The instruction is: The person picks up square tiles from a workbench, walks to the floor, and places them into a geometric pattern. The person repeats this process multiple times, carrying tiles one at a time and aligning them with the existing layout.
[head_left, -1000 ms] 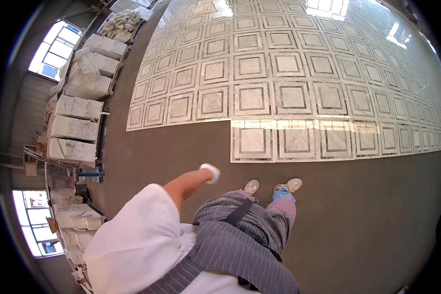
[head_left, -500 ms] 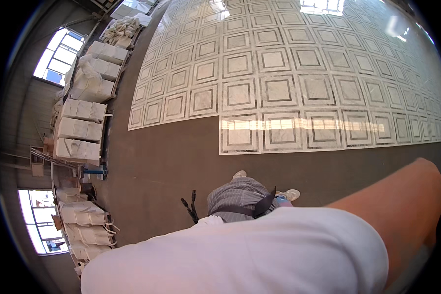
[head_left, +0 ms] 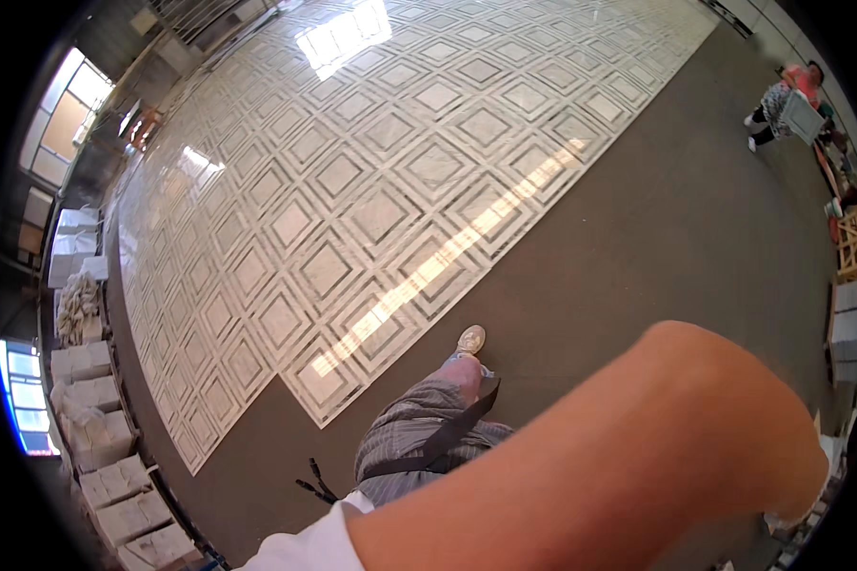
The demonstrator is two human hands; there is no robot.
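Neither of my hands shows in the head view. A bent bare arm of mine (head_left: 590, 447) crosses the lower right, with its white sleeve (head_left: 300, 550) at the bottom edge; the hand at its end is hidden. Below me are my striped grey shorts (head_left: 390, 447) with a dark strap (head_left: 459, 433) across them, and one light shoe (head_left: 471, 340) on the dark floor (head_left: 581, 276). Just beyond the shoe lies a wide, glossy area of marble tiles (head_left: 381, 214) patterned with nested squares, its edge stepped at the near left corner.
White wrapped stacks (head_left: 114, 483) line the left side. At far right, a person in a pink top (head_left: 802, 81) carries a pale framed panel (head_left: 802, 116). Near that side stand a wooden crate (head_left: 849, 243) and a white stack (head_left: 847, 328). Dark cable ends (head_left: 316, 483) stick out beside my waist.
My view has swung right, so the tiled area now runs diagonally. The person with the panel has come into view. My bare arm fills more of the lower right, and one shoe has left the view.
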